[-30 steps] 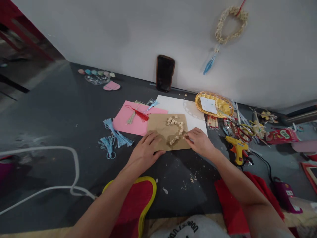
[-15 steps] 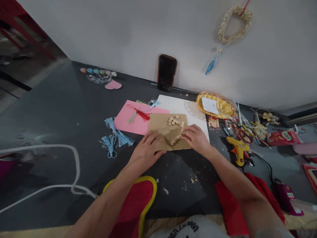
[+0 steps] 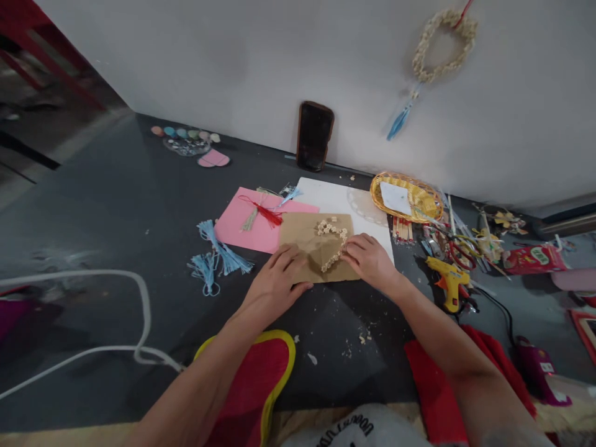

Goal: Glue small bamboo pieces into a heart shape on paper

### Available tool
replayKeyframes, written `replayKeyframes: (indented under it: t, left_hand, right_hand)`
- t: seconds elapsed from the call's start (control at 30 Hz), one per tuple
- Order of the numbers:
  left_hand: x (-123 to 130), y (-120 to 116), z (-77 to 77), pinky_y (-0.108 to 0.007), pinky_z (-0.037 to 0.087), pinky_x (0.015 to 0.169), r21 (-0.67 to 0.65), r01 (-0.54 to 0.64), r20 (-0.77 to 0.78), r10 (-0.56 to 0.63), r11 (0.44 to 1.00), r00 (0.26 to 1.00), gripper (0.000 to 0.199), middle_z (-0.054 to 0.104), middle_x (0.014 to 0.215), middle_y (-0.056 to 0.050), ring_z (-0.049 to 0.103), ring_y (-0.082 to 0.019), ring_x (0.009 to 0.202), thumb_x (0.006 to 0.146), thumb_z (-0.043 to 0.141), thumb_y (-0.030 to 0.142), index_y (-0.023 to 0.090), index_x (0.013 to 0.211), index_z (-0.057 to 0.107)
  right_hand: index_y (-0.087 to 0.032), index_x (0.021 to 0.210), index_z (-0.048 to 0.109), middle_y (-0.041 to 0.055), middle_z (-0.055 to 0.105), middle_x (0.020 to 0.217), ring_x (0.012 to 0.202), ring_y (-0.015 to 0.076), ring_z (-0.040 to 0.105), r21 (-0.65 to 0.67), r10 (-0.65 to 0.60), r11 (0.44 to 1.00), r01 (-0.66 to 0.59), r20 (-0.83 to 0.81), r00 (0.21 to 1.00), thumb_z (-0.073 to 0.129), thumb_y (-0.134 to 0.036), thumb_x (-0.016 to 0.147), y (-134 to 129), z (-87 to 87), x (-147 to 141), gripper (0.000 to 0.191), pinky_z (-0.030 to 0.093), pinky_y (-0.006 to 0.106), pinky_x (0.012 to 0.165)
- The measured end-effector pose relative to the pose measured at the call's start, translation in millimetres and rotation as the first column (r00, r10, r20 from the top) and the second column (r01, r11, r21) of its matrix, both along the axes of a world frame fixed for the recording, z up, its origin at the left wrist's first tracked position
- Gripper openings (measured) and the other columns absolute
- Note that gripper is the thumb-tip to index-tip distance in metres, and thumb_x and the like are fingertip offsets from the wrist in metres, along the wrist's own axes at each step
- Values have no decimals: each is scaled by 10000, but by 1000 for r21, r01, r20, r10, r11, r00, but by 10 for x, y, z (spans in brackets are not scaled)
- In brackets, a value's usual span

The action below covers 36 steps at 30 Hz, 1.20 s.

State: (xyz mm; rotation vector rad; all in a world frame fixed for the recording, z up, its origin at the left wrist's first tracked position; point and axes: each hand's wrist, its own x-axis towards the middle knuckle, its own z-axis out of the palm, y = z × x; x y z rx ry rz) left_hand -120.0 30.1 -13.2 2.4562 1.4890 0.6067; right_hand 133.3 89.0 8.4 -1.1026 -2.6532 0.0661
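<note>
A brown piece of cardboard [image 3: 305, 233] lies on the dark table, with small pale pieces [image 3: 331, 228] set on it in a curved line like half a heart. My left hand [image 3: 279, 276] rests on the cardboard's lower left corner, fingers stretched out and thumb along the near edge. At the right side of the curve, my right hand [image 3: 370, 257] has its thumb and fingers pressed together against the pale pieces. What its fingertips hold is hidden. Under the cardboard lie a pink sheet [image 3: 233, 226] and a white sheet [image 3: 377, 233].
Blue tassels [image 3: 223, 251] lie left of the cardboard; a red tassel [image 3: 267, 215] is on the pink sheet. A phone [image 3: 315, 136] leans on the wall. To the right are a wicker basket [image 3: 426, 202], a yellow glue gun [image 3: 449, 282] and scissors [image 3: 460, 254]. A heart-shaped wreath [image 3: 421, 56] hangs above.
Both hands stay in nearly the same place, and the pale pieces look unchanged. Only a slight shift of the whole view shows.
</note>
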Motion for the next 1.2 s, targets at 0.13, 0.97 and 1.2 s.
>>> replayKeyframes:
  t: [0.13, 0.97, 1.2]
  left_hand:
    - [0, -2, -4, -481, 410, 1096, 1, 1, -2, -1, 1000, 1000, 434, 598, 1266, -124, 471, -298, 1285, 840, 641, 367, 160, 1218, 586]
    - [67, -54, 239, -512, 411, 1059, 9, -61, -178, 61, 998, 982, 314, 636, 1248, -134, 497, -336, 1261, 861, 600, 323, 166, 1128, 650]
    - [113, -49, 380, -477, 438, 1049, 35, -45, -145, 49, 998, 988, 280, 648, 1207, -124, 521, -307, 1229, 888, 500, 224, 162, 1129, 630]
  right_hand:
    - [-186, 914, 626, 75, 656, 991, 946, 229, 564, -2, 11, 1000, -10, 21, 1000, 567, -251, 927, 4, -5, -12, 88, 469, 361, 821]
    - [-135, 1016, 639, 132, 663, 1040, 999, 217, 626, -227, -97, 973, 40, -244, 965, 495, -139, 903, 577, 142, 174, 183, 505, 339, 865]
    - [-134, 1076, 653, 125, 658, 1111, 1063, 212, 603, -299, -57, 953, 56, 6, 998, 482, -102, 908, 894, 186, -214, 242, 442, 319, 940]
